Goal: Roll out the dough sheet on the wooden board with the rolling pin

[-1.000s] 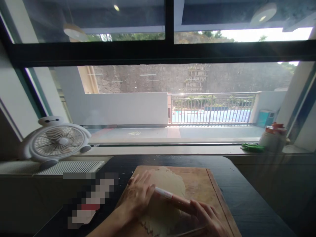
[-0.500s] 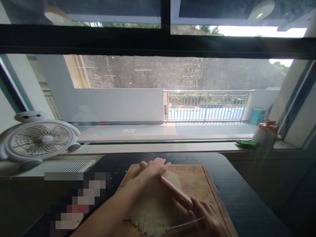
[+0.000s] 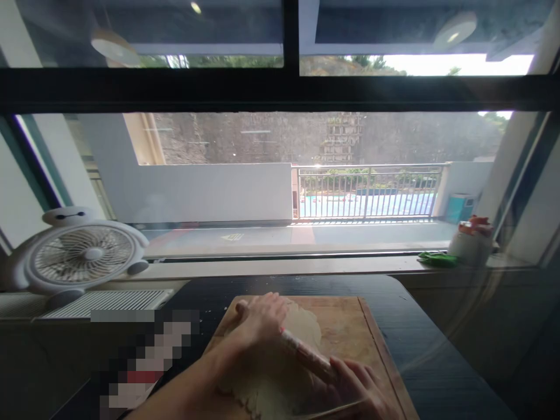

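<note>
person's right hand [image 3: 356, 382] gripping the rolling pin [image 3: 308, 354] | left hand [image 3: 263, 318] lying over it, can't tell if gripping | dough [image 3: 271, 373] sitting under the pin on the board [image 3: 343, 321] | pressing evenly should be avoiding thin spots tbh

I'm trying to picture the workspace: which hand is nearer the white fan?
Left. The left hand is on the far part of the rolling pin, right of the white fan; the right hand is at the pin's near end, farther right.

left hand [image 3: 265, 318] and right hand [image 3: 361, 388] lie on a rolling pin [image 3: 310, 357] slanting across flattened dough [image 3: 307, 325] on a wooden cutting board [image 3: 343, 318]; a fan [image 3: 90, 254] stands at left.
</note>
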### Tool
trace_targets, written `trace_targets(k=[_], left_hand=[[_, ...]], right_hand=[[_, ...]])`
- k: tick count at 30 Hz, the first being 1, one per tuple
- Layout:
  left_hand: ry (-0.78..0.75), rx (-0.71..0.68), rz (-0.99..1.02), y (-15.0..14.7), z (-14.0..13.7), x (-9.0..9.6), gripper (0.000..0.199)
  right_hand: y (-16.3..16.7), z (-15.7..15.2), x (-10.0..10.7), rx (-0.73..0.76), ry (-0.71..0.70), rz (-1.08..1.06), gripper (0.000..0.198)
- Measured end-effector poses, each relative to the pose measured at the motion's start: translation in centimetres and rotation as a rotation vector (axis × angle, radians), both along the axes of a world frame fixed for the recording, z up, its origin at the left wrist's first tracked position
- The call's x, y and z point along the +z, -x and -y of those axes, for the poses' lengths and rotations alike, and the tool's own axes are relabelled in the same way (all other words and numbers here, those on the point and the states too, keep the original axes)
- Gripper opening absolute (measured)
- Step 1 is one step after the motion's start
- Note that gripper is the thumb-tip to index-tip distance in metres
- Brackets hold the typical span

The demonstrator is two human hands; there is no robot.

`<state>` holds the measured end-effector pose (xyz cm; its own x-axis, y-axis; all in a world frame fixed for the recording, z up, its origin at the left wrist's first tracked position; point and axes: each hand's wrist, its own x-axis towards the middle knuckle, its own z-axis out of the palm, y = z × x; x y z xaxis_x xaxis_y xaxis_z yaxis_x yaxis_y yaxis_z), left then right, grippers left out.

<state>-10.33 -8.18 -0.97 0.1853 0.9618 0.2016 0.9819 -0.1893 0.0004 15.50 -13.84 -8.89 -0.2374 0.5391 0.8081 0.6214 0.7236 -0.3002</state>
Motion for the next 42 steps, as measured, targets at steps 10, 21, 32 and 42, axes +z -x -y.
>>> trace_targets(k=[10,21,32,42], left_hand=[[-0.122,0.061,-0.013,1.6,8.0,-2.0,0.052],[0.177,0.002,0.025,-1.6,-3.4,-0.2,0.046],[0.17,0.128,0.064,-3.7,-7.2,-1.0,0.05],[-0.094,0.059,0.042,0.2,6.0,-0.5,0.043]], right_hand=[[-0.3,-0.1,-0.2,-0.02,-0.002,-0.002,0.033],[-0.3,-0.2,0.2,-0.112,-0.005,-0.012,0.033],[-0.2,0.6,1.4,-0.105,0.023,0.032,0.031],[-0.6,0.8,1.8,0.01,0.066,0.007,0.035]])
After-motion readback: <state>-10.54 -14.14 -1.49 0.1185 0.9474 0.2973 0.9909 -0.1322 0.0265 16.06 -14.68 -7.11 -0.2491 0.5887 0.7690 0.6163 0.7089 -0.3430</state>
